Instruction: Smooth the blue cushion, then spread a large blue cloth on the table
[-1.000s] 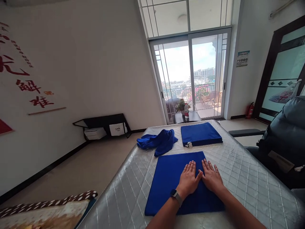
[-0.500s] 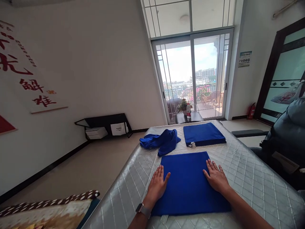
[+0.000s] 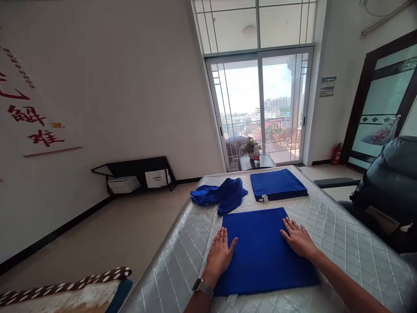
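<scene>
Quilted silver mattress (image 3: 172, 256) fills the centre of the head view, sliding glass doors (image 3: 234, 100) behind it, potted plant (image 3: 250, 147) and red-labelled bottle (image 3: 256, 154) just in front of them. Folded blue cloth (image 3: 260, 248) lies flat on the mattress, nearest the wearer, white tag (image 3: 232, 300) poking out at its near edge. Left hand (image 3: 220, 252), watch (image 3: 202, 287) on the wrist, rests along the cloth's left edge; right hand (image 3: 299, 238) rests along its right edge. Grip on both: palms down, fingers straight, thumbs angled inward, nothing grasped. Can't tell how hard they press. Crumpled blue cloth (image 3: 228, 193) sits beyond, to the left, its near end right at the folded one's far-left corner; can't tell if they touch. Blue folded stack (image 3: 278, 183) beyond on the right, apart from both, small white labels (image 3: 263, 198) at its near-left corner. Black rack (image 3: 137, 167) with a white box (image 3: 125, 185), far left; dark armchair (image 3: 392, 178) right of the mattress; red fire extinguisher (image 3: 336, 154) by the door (image 3: 379, 104).
</scene>
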